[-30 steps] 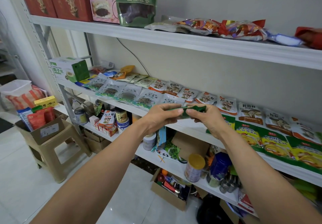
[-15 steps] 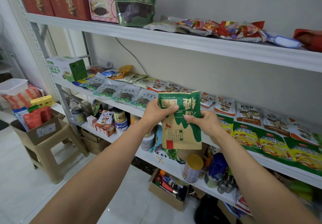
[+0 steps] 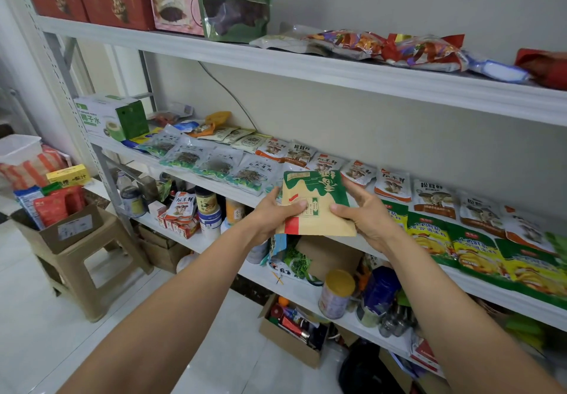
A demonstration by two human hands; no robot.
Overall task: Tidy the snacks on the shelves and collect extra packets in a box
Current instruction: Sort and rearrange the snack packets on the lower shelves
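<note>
A green and tan snack packet is held in front of the middle shelf. My left hand grips its left edge, thumb on the printed face. At the right edge, my right hand holds it the same way. The packet tilts back, its tan lower half facing me. Behind it, rows of flat snack packets lie along the middle shelf. A cardboard box holding several packets stands on a beige stool at the left.
The top shelf carries red boxes, a pink box, a green date bag and loose candy bags. Jars, cans and tins crowd the lower shelf. An open box of small items sits on the white tiled floor.
The packet went from edge-on at the shelf front to facing me upright, and now tilts back and lower in both hands. The view has moved slightly closer.
</note>
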